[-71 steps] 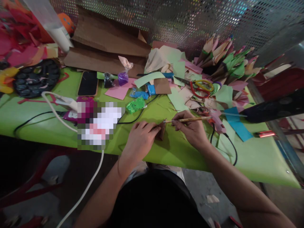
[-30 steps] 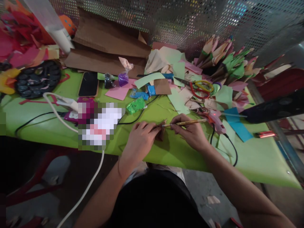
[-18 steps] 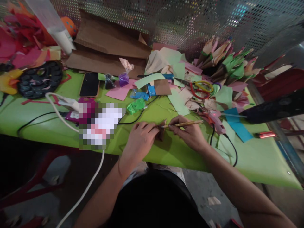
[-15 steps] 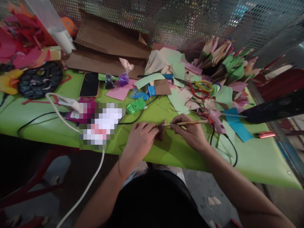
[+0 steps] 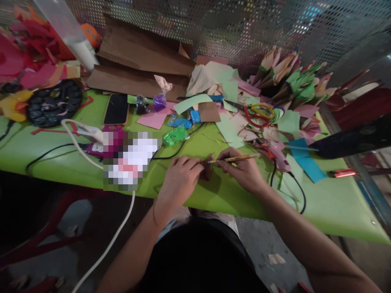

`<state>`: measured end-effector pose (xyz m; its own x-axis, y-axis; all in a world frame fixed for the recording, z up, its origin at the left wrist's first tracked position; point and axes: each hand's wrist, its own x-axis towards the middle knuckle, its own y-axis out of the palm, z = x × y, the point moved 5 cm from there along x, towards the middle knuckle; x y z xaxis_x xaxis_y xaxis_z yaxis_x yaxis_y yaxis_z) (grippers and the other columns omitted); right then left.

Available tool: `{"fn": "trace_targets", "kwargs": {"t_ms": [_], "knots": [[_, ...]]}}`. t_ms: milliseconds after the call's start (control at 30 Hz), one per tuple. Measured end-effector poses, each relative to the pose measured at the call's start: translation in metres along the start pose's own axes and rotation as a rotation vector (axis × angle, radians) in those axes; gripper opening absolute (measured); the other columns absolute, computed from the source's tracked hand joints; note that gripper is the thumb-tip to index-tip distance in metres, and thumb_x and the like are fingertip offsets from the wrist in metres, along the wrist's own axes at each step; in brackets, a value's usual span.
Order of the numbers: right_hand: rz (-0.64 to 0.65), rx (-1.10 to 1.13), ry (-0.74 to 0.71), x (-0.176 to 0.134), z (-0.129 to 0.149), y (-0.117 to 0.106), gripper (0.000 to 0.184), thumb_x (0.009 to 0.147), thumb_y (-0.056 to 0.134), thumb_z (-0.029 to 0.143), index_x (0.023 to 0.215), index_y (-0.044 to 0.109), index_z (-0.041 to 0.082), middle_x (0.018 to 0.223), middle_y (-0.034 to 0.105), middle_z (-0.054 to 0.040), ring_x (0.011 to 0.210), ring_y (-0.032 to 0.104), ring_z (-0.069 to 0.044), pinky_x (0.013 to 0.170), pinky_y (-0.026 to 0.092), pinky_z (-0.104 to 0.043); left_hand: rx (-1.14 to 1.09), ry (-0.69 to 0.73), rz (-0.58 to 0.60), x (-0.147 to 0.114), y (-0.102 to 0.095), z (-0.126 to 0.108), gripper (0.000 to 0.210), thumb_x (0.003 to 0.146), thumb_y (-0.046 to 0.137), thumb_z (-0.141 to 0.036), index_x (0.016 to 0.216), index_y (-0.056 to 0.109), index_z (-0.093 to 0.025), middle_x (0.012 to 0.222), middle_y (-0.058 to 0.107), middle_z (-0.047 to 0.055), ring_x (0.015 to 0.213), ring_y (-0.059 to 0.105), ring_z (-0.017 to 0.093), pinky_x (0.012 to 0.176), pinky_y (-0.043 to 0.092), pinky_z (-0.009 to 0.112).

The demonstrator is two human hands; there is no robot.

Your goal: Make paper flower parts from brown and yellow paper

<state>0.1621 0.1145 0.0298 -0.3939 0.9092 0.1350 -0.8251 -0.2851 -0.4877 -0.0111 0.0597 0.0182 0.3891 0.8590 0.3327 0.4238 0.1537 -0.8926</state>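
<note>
My left hand (image 5: 181,179) is closed at the fingertips on a small folded piece of brown paper (image 5: 207,171), just above the green tabletop. Part of that paper is hidden under the fingers. My right hand (image 5: 242,171) pinches a slim, yellowish-brown pencil (image 5: 238,158), whose near end points left and reaches the brown paper. The pencil lies almost level, its other end sticking out past the knuckles to the right. Beyond the right hand, a pink glue gun (image 5: 273,152) rests on the table.
A green foil-wrapped lump (image 5: 176,135), a blurred-out bright screen (image 5: 134,158) and a dark phone (image 5: 116,109) lie to the left. Scissors (image 5: 259,114) sit among paper scraps behind. Paper flowers (image 5: 293,77) stand back right. Cables (image 5: 301,187) cross the table.
The pencil has shifted slightly left, its tip now further over the brown paper, and my right hand has moved slightly left. My left hand stays almost where it was.
</note>
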Motion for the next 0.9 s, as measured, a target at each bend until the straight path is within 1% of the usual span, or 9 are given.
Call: {"fn": "trace_targets", "kwargs": {"t_ms": [133, 267, 333, 400, 500, 633, 733, 800, 900], "knots": [[0.012, 0.036, -0.039, -0.003, 0.003, 0.002, 0.011, 0.092, 0.064, 0.033, 0.089, 0.063, 0.023, 0.082, 0.068, -0.0010, 0.071, 0.062, -0.016, 0.066, 0.048, -0.029, -0.045, -0.009, -0.019, 0.001, 0.000, 0.001, 0.016, 0.092, 0.060, -0.008, 0.101, 0.068, -0.019, 0.106, 0.075, 0.005, 0.100, 0.064, 0.024, 0.089, 0.049, 0.040], [0.111, 0.080, -0.085, -0.006, 0.007, 0.009, 0.012, 0.093, 0.064, 0.035, 0.090, 0.065, 0.023, 0.085, 0.070, -0.0021, 0.079, 0.065, -0.018, 0.071, 0.052, -0.030, -0.084, -0.014, -0.040, 0.001, -0.001, 0.001, 0.017, 0.090, 0.060, -0.005, 0.100, 0.067, -0.017, 0.105, 0.074, 0.006, 0.099, 0.064, 0.024, 0.091, 0.052, 0.039], [0.094, 0.089, -0.085, -0.007, 0.008, 0.008, 0.012, 0.094, 0.064, 0.035, 0.091, 0.064, 0.023, 0.087, 0.070, -0.0028, 0.081, 0.066, -0.019, 0.072, 0.052, -0.031, -0.092, -0.012, -0.042, 0.001, -0.001, 0.001, 0.018, 0.089, 0.061, -0.004, 0.102, 0.066, -0.016, 0.105, 0.074, 0.006, 0.099, 0.064, 0.024, 0.091, 0.053, 0.039], [0.107, 0.093, -0.088, -0.007, 0.009, 0.009, 0.013, 0.095, 0.063, 0.035, 0.091, 0.064, 0.023, 0.087, 0.070, -0.0030, 0.081, 0.066, -0.019, 0.072, 0.052, -0.031, -0.103, -0.011, -0.038, 0.000, 0.000, 0.002, 0.020, 0.089, 0.061, -0.004, 0.104, 0.066, -0.017, 0.106, 0.074, 0.006, 0.100, 0.064, 0.025, 0.092, 0.053, 0.040], [0.185, 0.093, -0.111, -0.008, 0.012, 0.015, 0.012, 0.096, 0.061, 0.033, 0.090, 0.064, 0.024, 0.087, 0.070, -0.0023, 0.082, 0.066, -0.018, 0.074, 0.053, -0.030, -0.112, -0.022, -0.034, 0.000, 0.002, 0.003, 0.021, 0.090, 0.058, -0.003, 0.104, 0.066, -0.017, 0.109, 0.073, 0.007, 0.103, 0.064, 0.025, 0.094, 0.053, 0.041], [0.130, 0.115, -0.114, -0.010, 0.012, 0.016, 0.011, 0.096, 0.062, 0.034, 0.093, 0.065, 0.024, 0.089, 0.070, -0.0027, 0.082, 0.067, -0.019, 0.073, 0.053, -0.030, -0.117, -0.059, -0.048, -0.002, 0.002, 0.001, 0.018, 0.091, 0.058, -0.005, 0.104, 0.066, -0.016, 0.107, 0.073, 0.008, 0.103, 0.064, 0.025, 0.094, 0.053, 0.041], [0.212, 0.086, -0.084, -0.012, 0.006, 0.021, 0.011, 0.095, 0.063, 0.035, 0.092, 0.067, 0.025, 0.085, 0.070, -0.0022, 0.079, 0.067, -0.019, 0.070, 0.053, -0.030, -0.119, -0.070, -0.008, -0.003, 0.006, 0.000, 0.018, 0.094, 0.055, -0.007, 0.106, 0.065, -0.017, 0.110, 0.073, 0.007, 0.105, 0.064, 0.023, 0.096, 0.052, 0.039], [0.152, 0.110, -0.066, -0.011, 0.001, 0.016, 0.012, 0.092, 0.067, 0.037, 0.089, 0.067, 0.025, 0.080, 0.069, -0.0019, 0.074, 0.065, -0.019, 0.066, 0.052, -0.029, -0.105, -0.073, 0.000, -0.003, 0.008, 0.001, 0.017, 0.094, 0.056, -0.010, 0.107, 0.065, -0.017, 0.111, 0.072, 0.008, 0.106, 0.063, 0.023, 0.096, 0.052, 0.040], [-0.047, 0.194, 0.030, -0.005, -0.011, -0.001, 0.015, 0.086, 0.071, 0.038, 0.087, 0.067, 0.024, 0.069, 0.063, -0.0001, 0.059, 0.056, -0.015, 0.052, 0.045, -0.026, -0.103, -0.101, 0.002, -0.004, 0.008, 0.002, 0.014, 0.096, 0.057, -0.017, 0.108, 0.064, -0.018, 0.110, 0.072, 0.008, 0.104, 0.064, 0.024, 0.093, 0.053, 0.040]]}}
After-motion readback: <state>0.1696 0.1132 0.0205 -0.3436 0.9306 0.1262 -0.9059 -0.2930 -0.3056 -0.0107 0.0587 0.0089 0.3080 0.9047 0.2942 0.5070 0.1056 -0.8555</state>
